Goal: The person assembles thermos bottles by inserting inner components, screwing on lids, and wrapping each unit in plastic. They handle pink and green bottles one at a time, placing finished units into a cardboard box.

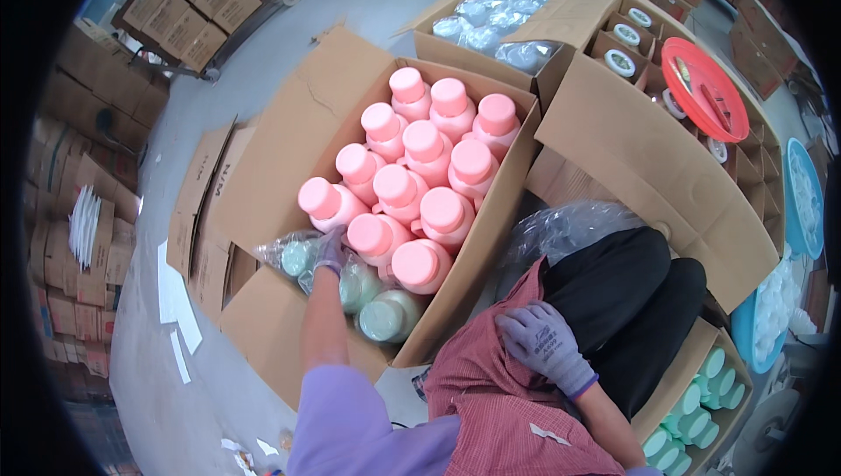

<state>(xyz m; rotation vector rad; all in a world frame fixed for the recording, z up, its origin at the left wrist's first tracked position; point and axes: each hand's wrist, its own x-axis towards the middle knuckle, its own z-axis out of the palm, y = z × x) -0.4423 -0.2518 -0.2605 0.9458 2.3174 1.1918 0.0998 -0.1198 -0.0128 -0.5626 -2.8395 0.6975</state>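
Left hand [330, 253]: between wrapped green bottles [385, 318]; grip, I can't tell.
Right hand [541, 342]: relaxed, unclenched on red cloth [480, 336].

The left hand [329, 253] has fingertips you can't really see — they're tucked by the pink bottles [396, 185]. Those bottles' bottoms hide too — and the lower edge cuts off some green bottles [676, 461].

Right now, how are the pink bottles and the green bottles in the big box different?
Colour: the pink bottles are pink all over, while the green bottles are pale green.
Cover: the green bottles have clear plastic around them; the pink bottles look bare.
Number: many more pink bottles show than green bottles.
Both kinds sit in the same cardboard box.
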